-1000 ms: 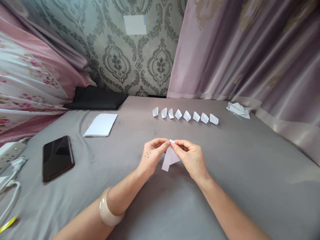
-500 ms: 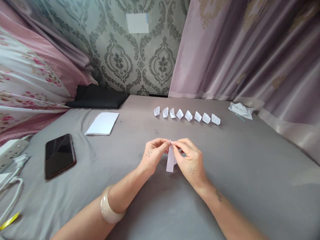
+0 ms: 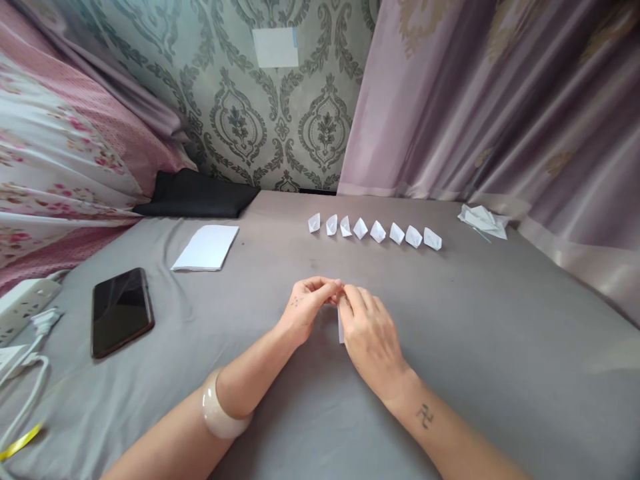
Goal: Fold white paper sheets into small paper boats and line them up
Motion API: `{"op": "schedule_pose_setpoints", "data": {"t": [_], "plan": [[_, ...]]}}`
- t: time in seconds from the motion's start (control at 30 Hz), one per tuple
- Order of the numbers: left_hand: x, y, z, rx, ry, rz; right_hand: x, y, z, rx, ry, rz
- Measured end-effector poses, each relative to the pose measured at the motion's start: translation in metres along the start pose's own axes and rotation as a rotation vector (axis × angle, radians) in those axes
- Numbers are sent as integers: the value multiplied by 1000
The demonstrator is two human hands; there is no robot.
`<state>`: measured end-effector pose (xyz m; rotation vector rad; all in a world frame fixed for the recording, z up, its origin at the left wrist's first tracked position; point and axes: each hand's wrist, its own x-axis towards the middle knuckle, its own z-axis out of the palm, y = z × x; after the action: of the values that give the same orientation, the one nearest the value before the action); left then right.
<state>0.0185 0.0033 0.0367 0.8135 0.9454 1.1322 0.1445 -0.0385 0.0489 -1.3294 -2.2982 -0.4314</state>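
A narrow strip of white paper [image 3: 341, 327] hangs between my hands, mostly covered by the right one. My left hand [image 3: 311, 303] pinches its upper end between thumb and forefinger. Over the strip lies my right hand [image 3: 371, 327], back upward, with its fingertips closed against the paper at the left thumb. The fold at the top is hidden by my fingers. Beyond my hands, several small folded white paper shapes [image 3: 378, 231] stand in a row.
A stack of white paper [image 3: 206, 248] lies to the left, with a phone [image 3: 123, 312] nearer me. Black cloth [image 3: 200, 193] rests at the back left. Paper scraps [image 3: 483, 221] lie at the far right. A power strip [image 3: 27, 303] with cables sits at the left edge.
My right hand has rolled over to the left, its back now turned up, and covers most of the strip. The left hand keeps its pinch in nearly the same place.
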Motion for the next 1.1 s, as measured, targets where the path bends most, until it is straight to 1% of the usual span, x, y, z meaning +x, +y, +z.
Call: {"op": "schedule_pose_setpoints", "data": {"t": [0.07, 0.13, 0.17, 0.2, 0.23, 0.27, 0.3, 0.33, 0.4, 0.47, 0.53, 0.6, 0.7, 0.8, 1.0, 1.07, 1.1], "plan": [[3, -2, -2, 31, 10, 11, 1, 4, 1, 141, -4, 55], [5, -2, -4, 67, 11, 41, 3, 12, 1, 420, 31, 191], [5, -1, -4, 88, 8, 64, 5, 18, 1, 609, 63, 313], [5, 0, -4, 110, 6, 89, 7, 23, 0, 790, 64, 472], [4, 1, -3, 130, 1, 116, 9, 28, -1, 959, 14, 637], [3, 2, -2, 151, -6, 142, 10, 31, -1, 1102, -65, 743], [2, 3, -1, 173, -15, 168, 12, 33, -2, 1208, -137, 803], [1, 3, 0, 199, -24, 195, 12, 34, -3, 1283, -200, 830], [-1, 0, 2, 254, -38, 251, 12, 33, -2, 1357, -260, 833], [-1, -3, 3, 306, -38, 306, 11, 30, -1, 1393, -259, 844], [-1, -7, 2, 327, -34, 325, 10, 28, 1, 1431, -247, 862], [0, -8, 1, 306, -43, 286, 10, 30, 2, 1465, -262, 869], [2, -7, -1, 272, -105, 162, 9, 36, 6, 1511, -325, 873], [3, -4, -3, 274, -148, 97, 8, 43, 10, 1559, -365, 920], [4, -4, -2, 291, -184, 79, 7, 46, 13, 1637, -434, 1037], [3, -4, -2, 343, -206, 100, 8, 48, 12, 1671, -456, 1072], [2, -3, -3, 386, -215, 136, 9, 49, 11, 1691, -461, 1087]]}}
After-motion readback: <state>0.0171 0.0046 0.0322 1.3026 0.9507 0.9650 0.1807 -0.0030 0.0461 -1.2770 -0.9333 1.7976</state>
